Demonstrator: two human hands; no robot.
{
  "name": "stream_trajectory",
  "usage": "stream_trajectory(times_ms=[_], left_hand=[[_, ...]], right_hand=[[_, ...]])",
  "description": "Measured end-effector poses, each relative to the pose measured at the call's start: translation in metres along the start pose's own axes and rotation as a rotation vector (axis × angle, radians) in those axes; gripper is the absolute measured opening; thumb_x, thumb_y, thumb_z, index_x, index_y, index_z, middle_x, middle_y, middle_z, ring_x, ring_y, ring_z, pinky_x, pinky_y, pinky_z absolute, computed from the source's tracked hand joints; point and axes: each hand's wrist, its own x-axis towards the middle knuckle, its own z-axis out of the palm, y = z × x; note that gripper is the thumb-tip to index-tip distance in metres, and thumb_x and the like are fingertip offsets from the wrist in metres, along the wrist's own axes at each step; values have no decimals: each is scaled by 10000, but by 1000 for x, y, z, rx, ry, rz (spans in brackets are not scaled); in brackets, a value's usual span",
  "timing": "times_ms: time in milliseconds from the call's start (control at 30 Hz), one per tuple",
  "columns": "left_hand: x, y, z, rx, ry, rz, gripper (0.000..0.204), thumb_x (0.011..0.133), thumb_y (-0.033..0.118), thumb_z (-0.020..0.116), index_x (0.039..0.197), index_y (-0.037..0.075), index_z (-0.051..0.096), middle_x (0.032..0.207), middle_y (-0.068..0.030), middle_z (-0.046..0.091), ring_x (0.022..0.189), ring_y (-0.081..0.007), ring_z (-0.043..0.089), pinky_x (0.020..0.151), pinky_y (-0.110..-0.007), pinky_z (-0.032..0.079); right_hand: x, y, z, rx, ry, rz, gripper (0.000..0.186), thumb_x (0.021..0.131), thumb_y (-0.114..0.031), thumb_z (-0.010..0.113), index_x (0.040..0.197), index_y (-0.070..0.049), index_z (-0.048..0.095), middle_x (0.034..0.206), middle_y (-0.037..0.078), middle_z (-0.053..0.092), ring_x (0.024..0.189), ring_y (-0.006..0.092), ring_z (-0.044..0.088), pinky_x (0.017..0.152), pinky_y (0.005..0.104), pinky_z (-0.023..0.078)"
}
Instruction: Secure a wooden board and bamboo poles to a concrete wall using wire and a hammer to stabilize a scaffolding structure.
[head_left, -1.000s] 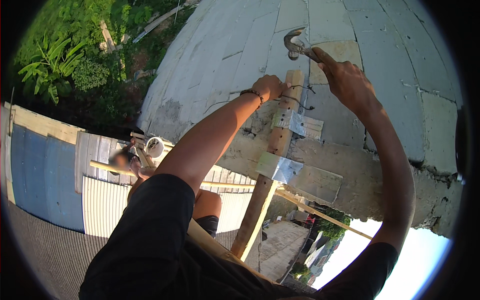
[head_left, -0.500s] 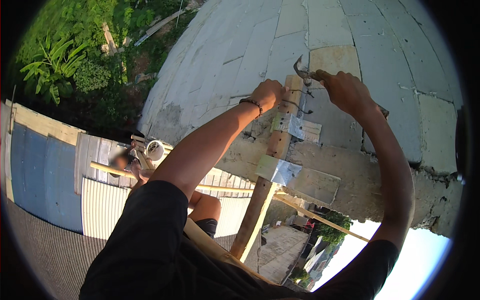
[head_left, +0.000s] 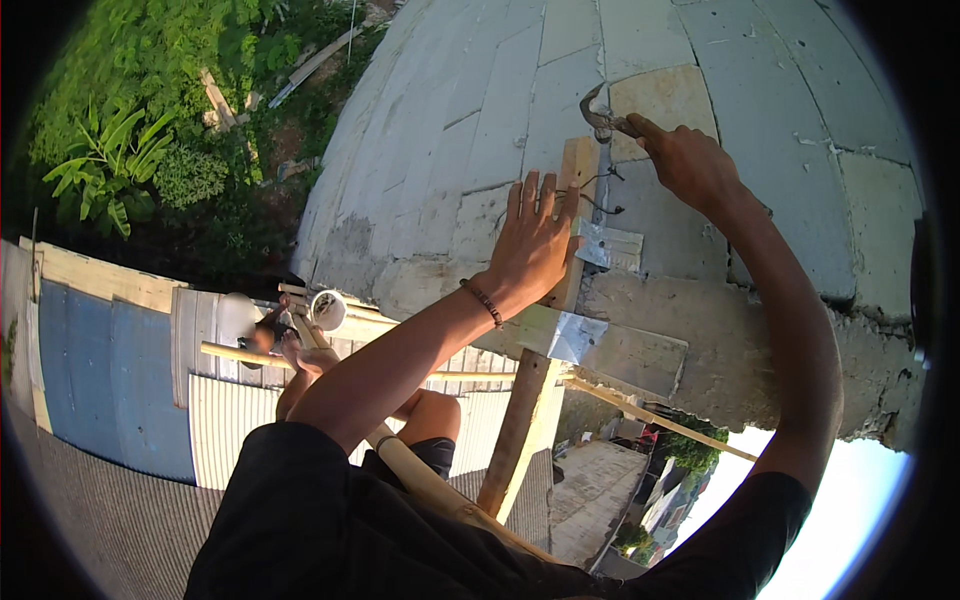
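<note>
My left hand lies with fingers spread across a wooden post, over part of its upper length. My right hand grips a claw hammer by the handle, its head just above and right of the post's top end. Dark bent wires stick out beside the post, near my left fingertips. A shiny metal strap crosses the post just below, partly behind my left hand; another strap sits lower, beneath my left wrist.
A pale panelled curved surface rises above a rough concrete ledge. Below left are corrugated roofs, wooden poles, a white bucket and another person. My bent knee shows beside a beam. Plants grow beyond.
My left hand has let go of its pinch near the wire, moved down and spread over the post. The hammer in my right hand dropped toward the post's top, then rose slightly.
</note>
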Motion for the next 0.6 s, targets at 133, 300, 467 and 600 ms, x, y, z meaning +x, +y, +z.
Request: stream_trajectory(times_ms=[133, 300, 467, 600], left_hand=[[-93, 42, -89, -825, -321, -147, 257, 875, 192, 723, 996, 28, 565, 895, -117, 537, 779, -288, 568, 661, -386, 477], [-228, 58, -156, -1166, -1125, -158, 406, 1001, 417, 481, 920, 51, 637, 880, -121, 621, 787, -316, 626, 780, -431, 495], [-289, 65, -151, -1160, -1534, -106, 572, 1001, 540, 377, 979, 43, 660, 952, -184, 678, 900, -367, 647, 847, -453, 484], [-297, 69, -148, -1117, -1576, -112, 736, 947, 687, 354, 949, 30, 685, 803, -224, 685, 839, -401, 666, 807, -484, 502]], right_hand=[[7, 1, 7, 19, 52, -28, 339, 1032, -237, 452, 1360, -174, 508, 717, 172, 647, 667, 365, 649, 629, 501, 502], [9, 10, 13, 9, 96, -52, 409, 1033, -263, 464, 1437, -200, 445, 692, 198, 634, 607, 375, 624, 588, 505, 498], [10, 16, 19, 1, 124, -38, 402, 1035, -275, 457, 1431, -209, 439, 729, 192, 649, 647, 378, 640, 604, 510, 500], [7, 19, 26, -47, 136, -27, 404, 1035, -279, 451, 1433, -216, 417, 745, 185, 658, 674, 383, 652, 625, 514, 508]])
